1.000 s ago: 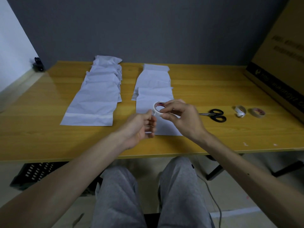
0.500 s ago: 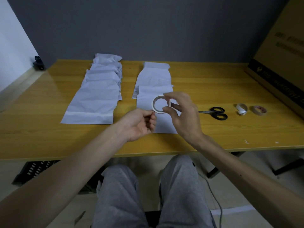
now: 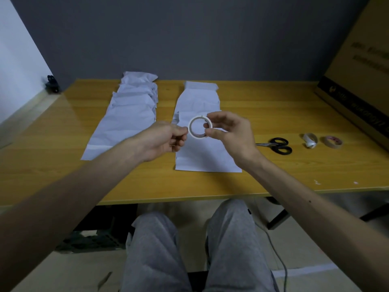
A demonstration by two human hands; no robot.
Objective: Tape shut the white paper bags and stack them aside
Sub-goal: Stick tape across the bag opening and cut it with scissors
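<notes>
My right hand (image 3: 230, 134) pinches a thin white tape roll (image 3: 192, 131) upright above the table, its hole facing me. At the roll's left edge my left hand (image 3: 162, 139) has its fingers curled and its fingertips touching the roll. Under both hands lies a row of overlapping white paper bags (image 3: 207, 157) that runs away from me. A second row of white paper bags (image 3: 126, 116) lies to the left.
Black scissors (image 3: 277, 145) lie on the wooden table (image 3: 273, 106) to the right of the bags. Beyond them sit a crumpled tape roll (image 3: 309, 140) and a brown tape roll (image 3: 332, 141). A large cardboard box (image 3: 362, 76) stands at the right edge.
Both hands have lifted the tape roll higher and turned it upright so its hole faces me. The left hand's fingertips have come to the roll's left edge.
</notes>
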